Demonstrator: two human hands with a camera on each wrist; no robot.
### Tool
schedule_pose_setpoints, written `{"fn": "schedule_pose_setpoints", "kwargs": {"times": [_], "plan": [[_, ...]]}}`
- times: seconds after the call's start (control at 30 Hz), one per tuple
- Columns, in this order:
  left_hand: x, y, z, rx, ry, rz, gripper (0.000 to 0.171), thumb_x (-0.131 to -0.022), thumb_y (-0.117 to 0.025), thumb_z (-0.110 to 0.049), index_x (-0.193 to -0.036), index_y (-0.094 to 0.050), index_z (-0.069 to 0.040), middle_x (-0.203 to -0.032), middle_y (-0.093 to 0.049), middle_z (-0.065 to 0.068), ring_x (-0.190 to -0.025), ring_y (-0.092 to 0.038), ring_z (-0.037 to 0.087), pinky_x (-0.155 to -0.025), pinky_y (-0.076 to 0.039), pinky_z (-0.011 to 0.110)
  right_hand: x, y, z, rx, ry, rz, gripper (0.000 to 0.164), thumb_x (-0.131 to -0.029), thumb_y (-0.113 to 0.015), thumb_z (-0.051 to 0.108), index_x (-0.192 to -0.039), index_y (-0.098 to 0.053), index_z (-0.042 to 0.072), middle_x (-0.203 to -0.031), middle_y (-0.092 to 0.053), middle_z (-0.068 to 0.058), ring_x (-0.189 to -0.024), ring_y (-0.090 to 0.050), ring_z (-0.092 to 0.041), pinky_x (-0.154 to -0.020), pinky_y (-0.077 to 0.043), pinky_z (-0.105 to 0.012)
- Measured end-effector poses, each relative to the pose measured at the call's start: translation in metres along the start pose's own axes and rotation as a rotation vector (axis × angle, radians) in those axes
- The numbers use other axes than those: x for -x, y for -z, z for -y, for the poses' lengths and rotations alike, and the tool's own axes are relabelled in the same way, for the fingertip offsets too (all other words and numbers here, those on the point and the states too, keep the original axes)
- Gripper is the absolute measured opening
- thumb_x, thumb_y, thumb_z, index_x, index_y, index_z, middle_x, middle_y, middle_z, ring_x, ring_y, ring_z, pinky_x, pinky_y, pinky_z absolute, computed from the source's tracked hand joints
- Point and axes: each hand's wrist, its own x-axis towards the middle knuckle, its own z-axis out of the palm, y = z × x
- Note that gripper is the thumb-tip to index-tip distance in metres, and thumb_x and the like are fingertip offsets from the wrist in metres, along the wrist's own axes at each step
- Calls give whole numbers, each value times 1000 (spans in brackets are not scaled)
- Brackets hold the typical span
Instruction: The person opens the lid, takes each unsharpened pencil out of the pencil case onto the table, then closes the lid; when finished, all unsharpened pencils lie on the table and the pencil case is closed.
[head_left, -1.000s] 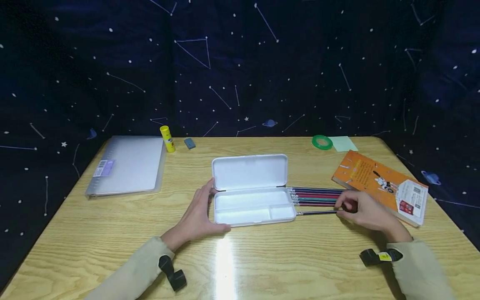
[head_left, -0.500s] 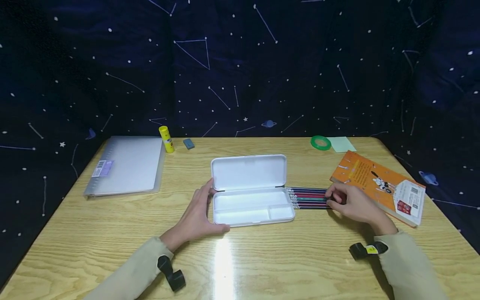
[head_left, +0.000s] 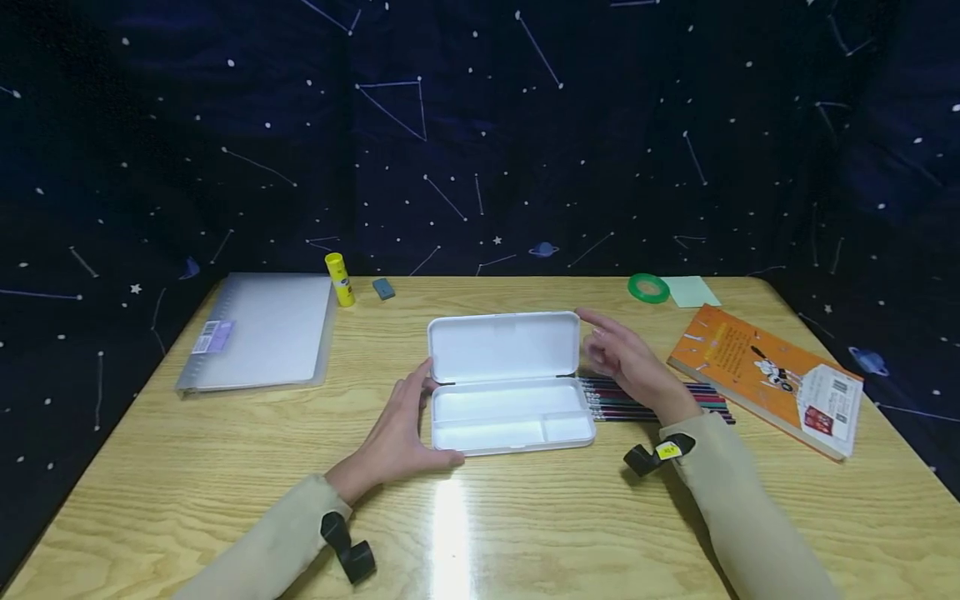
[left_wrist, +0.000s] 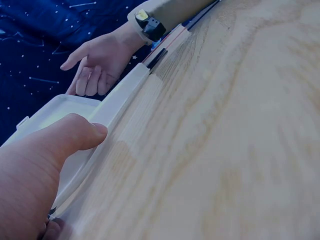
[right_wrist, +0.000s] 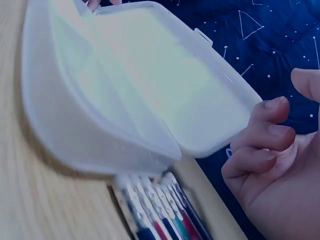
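A white pencil case [head_left: 483, 400] lies with its lid [head_left: 502, 348] raised, its compartments bare. My left hand [head_left: 390, 429] holds its left end, the thumb [left_wrist: 82, 132] along the front edge and the other fingers toward the back. Beside the lid's right edge is my right hand [head_left: 633, 362], its index finger stretched toward the upper corner and the others loosely bent; it holds nothing. Whether a fingertip touches the lid, I cannot tell. Several dark, red and green pencils [head_left: 618, 407] lie side by side at the case's right end, partly under the right hand and wrist.
An orange book [head_left: 765, 375] lies at the right, with green tape [head_left: 648, 287] and pale sticky notes [head_left: 692, 292] behind it. At the left are a clear-covered notebook [head_left: 262, 329], a yellow glue stick [head_left: 340, 279] and a small blue-grey eraser [head_left: 383, 288].
My right hand pushed the single stray pencil in with the others, let go, then rose and moved left to the lid's right edge. The left hand has stayed on the case.
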Motion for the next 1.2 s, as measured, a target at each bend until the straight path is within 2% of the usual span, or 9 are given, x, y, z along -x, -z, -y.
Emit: {"fn": "schedule_pose_setpoints", "kwargs": {"times": [0.13, 0.3, 0.37, 0.47, 0.57, 0.73, 0.87, 1.07, 1.2], "plan": [[-1, -1, -1, 38, 11, -1, 130, -54, -91, -34, -153, -11, -8, -127, -45, 7, -107, -47, 19, -94, -47, 36, 0, 0, -1, -47, 52, 76, 58, -106, -30, 33, -145, -19, -9, -76, -39, 4, -67, -36, -12, -62, -28, -28], [-2, -2, -3, 53, 24, -6, 130, -53, -91, -31, -152, -10, -5, -128, -44, 11, -107, -47, 21, -94, -47, 37, 12, 4, -3, -11, 94, 104, 40, -106, -27, 32, -126, -50, 5, -76, -42, 3, -66, -37, -15, -60, -26, -31], [-2, -3, -4, 44, 29, 0, 130, -54, -90, -32, -152, -10, -5, -129, -43, 12, -107, -47, 21, -93, -47, 37, 20, 4, -4, 97, 82, 65, 32, -106, -33, 27, -113, -60, 11, -74, -44, 5, -64, -40, -14, -57, -29, -29], [-2, -4, -4, -8, 7, 0, 124, -55, -89, -39, -150, -18, -4, -129, -45, 11, -109, -47, 22, -94, -47, 38, 33, 2, -4, 295, 49, 9, 22, -102, -47, 20, -103, -67, 12, -80, -52, 8, -69, -48, -9, -59, -40, -22], [-2, -4, -2, -86, -68, -22, 114, -56, -87, -47, -145, -32, -3, -124, -48, 8, -108, -45, 21, -92, -47, 38, 42, -2, -7, 448, 60, 3, 13, -94, -61, 11, -104, -69, 8, -81, -53, 5, -68, -48, -6, -57, -41, -21], [-1, -1, 1, -133, -156, -51, 93, -69, -78, -54, -138, -42, -4, -118, -51, 7, -104, -43, 20, -84, -44, 34, 48, -10, -11, 608, 94, 83, 28, -84, -74, 15, -111, -68, 10, -73, -47, 3, -59, -41, -6, -49, -35, -23], [-2, 0, 2, -98, -121, -35, 77, -80, -71, -48, -138, -43, -5, -117, -49, 8, -103, -41, 19, -83, -41, 33, 47, -14, -11, 661, 80, 91, 34, -83, -75, 21, -114, -67, 13, -71, -48, 5, -60, -42, -6, -51, -37, -22], [-1, 2, 0, -34, -38, 0, 81, -77, -77, -44, -139, -42, -5, -120, -48, 7, -108, -40, 19, -89, -41, 37, 46, -17, -10, 711, 97, 99, 33, -82, -76, 20, -113, -67, 13, -68, -47, 8, -60, -42, -3, -52, -38, -20], [2, 6, -1, -40, -33, -11, 82, -75, -79, -41, -138, -42, -3, -121, -48, 10, -111, -40, 23, -91, -41, 40, 42, -22, -8, 766, 125, 122, 33, -83, -75, 23, -113, -67, 12, -68, -46, 10, -60, -41, -2, -52, -37, -19]]}}
